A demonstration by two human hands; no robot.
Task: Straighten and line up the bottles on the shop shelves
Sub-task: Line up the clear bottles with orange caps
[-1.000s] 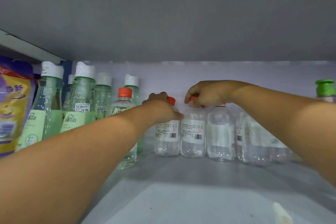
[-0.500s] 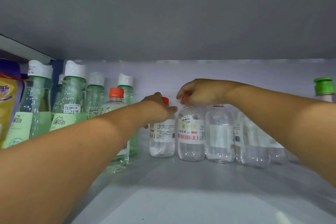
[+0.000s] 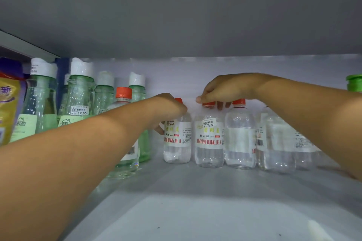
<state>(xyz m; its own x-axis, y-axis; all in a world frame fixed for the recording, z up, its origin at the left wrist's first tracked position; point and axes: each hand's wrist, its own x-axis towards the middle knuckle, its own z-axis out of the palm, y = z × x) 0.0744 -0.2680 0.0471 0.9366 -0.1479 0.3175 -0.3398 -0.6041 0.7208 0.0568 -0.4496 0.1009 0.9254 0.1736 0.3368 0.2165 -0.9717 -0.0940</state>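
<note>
left hand (image 3: 168, 106) gripped neck of leftmost clear bottle (image 3: 177, 139) | right hand (image 3: 221, 91) pinched cap of next clear bottle (image 3: 209, 139) | both upright, long axis vertical, directly under hands, back of shelf (image 3: 195, 201) | labels read "JUNYIMEIQING JIEJI", tags 5.00, facing front

The middle clear bottle (image 3: 209, 139) reads "JUNYIMEIQINGJIEJI", with a "5.00" sticker. The bottle left of it (image 3: 177, 141) also shows "5.00". A green bottle (image 3: 81, 100) carries a "12.00" tag.
</note>
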